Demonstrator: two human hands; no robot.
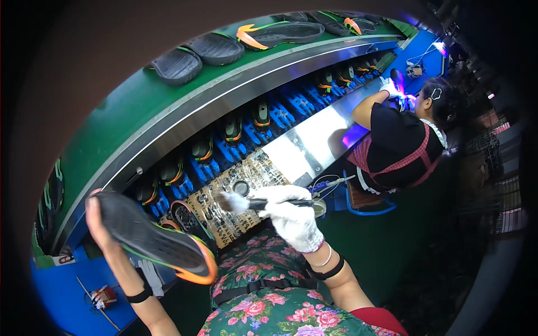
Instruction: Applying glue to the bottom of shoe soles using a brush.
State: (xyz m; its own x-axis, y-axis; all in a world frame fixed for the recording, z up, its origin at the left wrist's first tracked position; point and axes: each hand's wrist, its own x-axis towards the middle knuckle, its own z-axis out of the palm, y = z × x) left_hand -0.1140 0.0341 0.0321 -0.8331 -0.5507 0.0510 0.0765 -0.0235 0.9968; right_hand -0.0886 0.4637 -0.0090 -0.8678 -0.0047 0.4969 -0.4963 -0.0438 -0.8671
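Observation:
My bare left hand (100, 227) grips a black shoe sole (154, 232) with an orange tip and green edging. The sole is held up at the left, slanting down toward my apron. In my white-gloved right hand (291, 215) is a brush (231, 202), its dark handle running through the fingers and its pale bristles pointing left. Below the brush lies a taped, printed cardboard sheet (216, 196) with a small round cup or opening (241, 187) in it. Another dark sole (188, 218) rests on the cardboard, partly behind the held one.
Beyond the cardboard runs a line of blue racks (227, 150) carrying shoes (233, 129). A green shelf (134, 109) above holds several soles (213, 49). At the right a co-worker (398, 134) sits by a bright violet light. White gloves (151, 274) hang at lower left.

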